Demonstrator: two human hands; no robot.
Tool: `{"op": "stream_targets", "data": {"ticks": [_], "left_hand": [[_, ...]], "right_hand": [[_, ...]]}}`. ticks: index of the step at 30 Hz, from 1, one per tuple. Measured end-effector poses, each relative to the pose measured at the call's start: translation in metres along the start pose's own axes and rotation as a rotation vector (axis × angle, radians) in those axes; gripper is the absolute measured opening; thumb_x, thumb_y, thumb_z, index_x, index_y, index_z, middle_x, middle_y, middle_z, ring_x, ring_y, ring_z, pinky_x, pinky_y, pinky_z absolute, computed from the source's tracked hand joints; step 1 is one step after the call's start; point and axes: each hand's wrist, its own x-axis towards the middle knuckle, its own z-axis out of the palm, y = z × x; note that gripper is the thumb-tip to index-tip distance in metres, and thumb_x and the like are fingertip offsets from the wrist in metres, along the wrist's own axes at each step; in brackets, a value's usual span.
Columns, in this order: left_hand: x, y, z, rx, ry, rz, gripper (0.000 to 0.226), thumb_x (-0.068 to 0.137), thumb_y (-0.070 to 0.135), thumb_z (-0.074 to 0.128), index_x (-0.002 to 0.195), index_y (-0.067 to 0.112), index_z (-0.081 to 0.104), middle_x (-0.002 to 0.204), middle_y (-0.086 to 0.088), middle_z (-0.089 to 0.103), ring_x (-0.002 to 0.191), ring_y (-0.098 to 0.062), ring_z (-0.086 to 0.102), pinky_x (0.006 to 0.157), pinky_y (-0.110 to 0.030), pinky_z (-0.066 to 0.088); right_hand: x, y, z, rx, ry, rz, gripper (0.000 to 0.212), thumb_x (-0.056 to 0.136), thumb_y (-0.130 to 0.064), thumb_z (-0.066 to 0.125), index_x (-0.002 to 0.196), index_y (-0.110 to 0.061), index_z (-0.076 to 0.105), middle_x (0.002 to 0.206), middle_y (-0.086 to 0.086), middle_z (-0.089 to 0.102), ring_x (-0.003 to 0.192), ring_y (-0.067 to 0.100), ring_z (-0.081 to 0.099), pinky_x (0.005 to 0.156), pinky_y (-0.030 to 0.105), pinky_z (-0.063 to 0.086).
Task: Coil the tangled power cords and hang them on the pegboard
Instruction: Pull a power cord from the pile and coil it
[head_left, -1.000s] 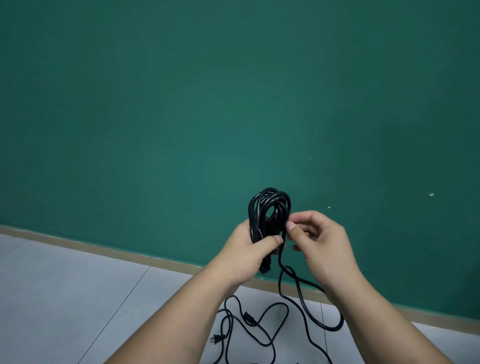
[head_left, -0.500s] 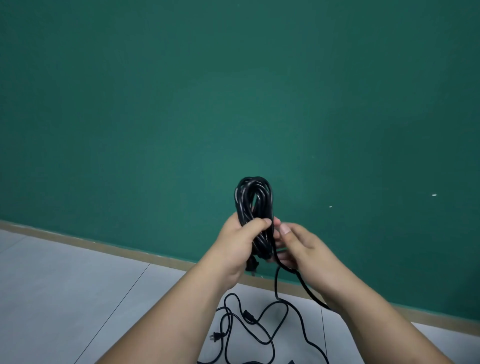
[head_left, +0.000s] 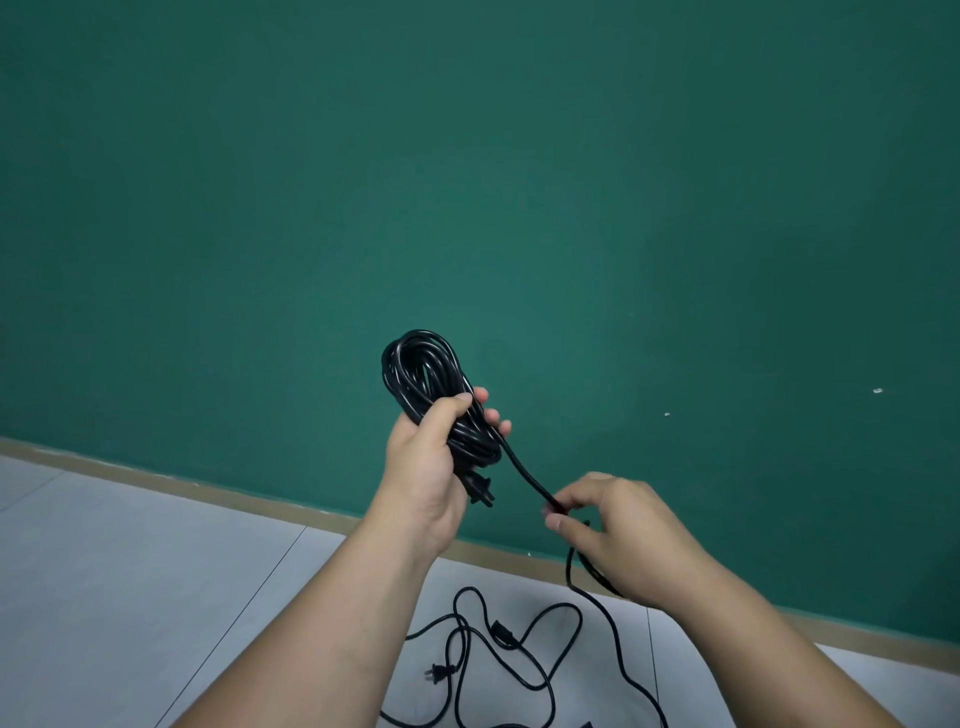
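Two bare hands are up in front of a plain green wall. Going left to right, a pale tiled floor fills the lower left, with a tan baseboard running along where it meets the wall. Next comes the left hand, thumb across the front and fingers curled round the back of a coil of black cord. The coil has several loops that stick up above the fist, leaning a bit to the left. A two-prong plug pokes out just below that grip, right beside the palm. From the lower right edge of the coil one strand runs down and to the right, pulled fairly straight, into the right hand. That hand pinches it between thumb and fingertips. Past the pinch the cord drops under the hand and trails down to the floor. Down on the tiles between the two forearms there's a loose tangle of more black cord in messy loops, with a second plug lying at its left side. Honestly can't tell if that mess is all the same cord or a separate one. Far right on the wall there are a couple of tiny pale specks.
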Motion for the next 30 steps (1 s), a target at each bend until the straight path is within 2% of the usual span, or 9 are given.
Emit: {"op": "stream_targets", "data": {"ticks": [3,6,8,12,16,18,21,26,30], "left_hand": [[-0.002,-0.002,0.003,-0.047,-0.010,-0.018,0.010,0.100,-0.001,0.059,0.110,-0.004,0.063,0.094,-0.015,0.068,0.078,-0.026,0.067,0.089,-0.049,0.062],[-0.004,-0.005,0.008,-0.079,-0.015,-0.025,0.010,0.101,-0.002,0.057,0.110,-0.004,0.061,0.096,-0.017,0.068,0.085,-0.033,0.071,0.094,-0.055,0.061],[-0.004,-0.005,0.010,-0.084,-0.005,-0.013,0.009,0.101,-0.002,0.056,0.110,-0.003,0.061,0.099,-0.018,0.067,0.089,-0.036,0.072,0.096,-0.057,0.060],[0.000,-0.002,0.007,-0.081,0.014,0.007,0.010,0.101,-0.001,0.058,0.110,-0.001,0.061,0.101,-0.018,0.067,0.088,-0.035,0.072,0.094,-0.059,0.060],[-0.003,-0.004,0.005,0.037,-0.022,0.025,0.009,0.101,-0.001,0.057,0.109,-0.002,0.062,0.097,-0.015,0.068,0.084,-0.029,0.069,0.088,-0.060,0.061],[-0.003,-0.003,0.005,0.114,-0.017,0.052,0.008,0.101,0.000,0.057,0.102,0.001,0.065,0.094,-0.011,0.068,0.080,-0.025,0.065,0.081,-0.053,0.063],[0.002,0.002,0.001,0.142,0.034,0.090,0.011,0.101,0.001,0.057,0.095,0.006,0.065,0.091,-0.008,0.068,0.076,-0.022,0.062,0.071,-0.044,0.061],[0.006,0.001,-0.003,0.175,0.054,0.130,0.005,0.099,0.001,0.059,0.100,0.003,0.064,0.091,-0.007,0.066,0.074,-0.021,0.061,0.068,-0.040,0.061],[0.007,-0.001,-0.003,0.177,0.049,0.113,0.003,0.099,0.004,0.062,0.102,0.005,0.062,0.082,-0.002,0.067,0.069,-0.017,0.066,0.081,-0.048,0.062]], "right_hand": [[-0.004,-0.011,0.005,0.004,-0.006,-0.028,0.032,0.097,-0.050,0.069,0.126,-0.036,0.068,0.116,-0.022,0.069,0.112,0.003,0.063,0.100,0.029,0.051],[-0.004,-0.016,0.016,0.097,0.101,0.016,0.010,0.098,-0.041,0.070,0.101,-0.031,0.071,0.089,-0.016,0.074,0.087,0.002,0.068,0.086,0.030,0.056],[-0.003,-0.018,0.021,0.300,0.111,0.090,0.012,0.103,-0.030,0.066,0.092,-0.026,0.071,0.080,-0.009,0.077,0.075,0.007,0.072,0.081,0.033,0.059],[-0.007,-0.031,0.019,0.786,-0.087,0.175,0.021,0.111,-0.019,0.052,0.107,-0.010,0.071,0.088,0.007,0.079,0.081,0.028,0.080,0.082,0.032,0.062],[-0.011,-0.029,0.010,0.914,-0.391,0.146,0.028,0.114,-0.017,0.045,0.110,-0.002,0.069,0.083,0.012,0.070,0.082,0.033,0.077,0.083,0.030,0.059],[-0.011,-0.029,0.003,0.927,-0.411,0.109,0.027,0.112,-0.018,0.049,0.108,-0.003,0.071,0.075,0.010,0.064,0.076,0.029,0.073,0.081,0.030,0.056],[-0.007,-0.026,-0.001,0.735,-0.184,0.019,0.012,0.103,-0.018,0.067,0.097,-0.015,0.077,0.065,0.003,0.055,0.064,0.018,0.063,0.072,0.031,0.052],[-0.001,-0.008,0.008,-0.178,0.433,-0.238,0.008,0.087,-0.040,0.083,0.088,-0.033,0.079,0.078,-0.018,0.065,0.085,0.013,0.056,0.071,0.037,0.051],[-0.001,-0.010,0.005,-0.260,0.648,-0.280,0.019,0.082,-0.036,0.088,0.080,-0.026,0.073,0.071,-0.012,0.063,0.071,0.018,0.055,0.060,0.036,0.050]]}}
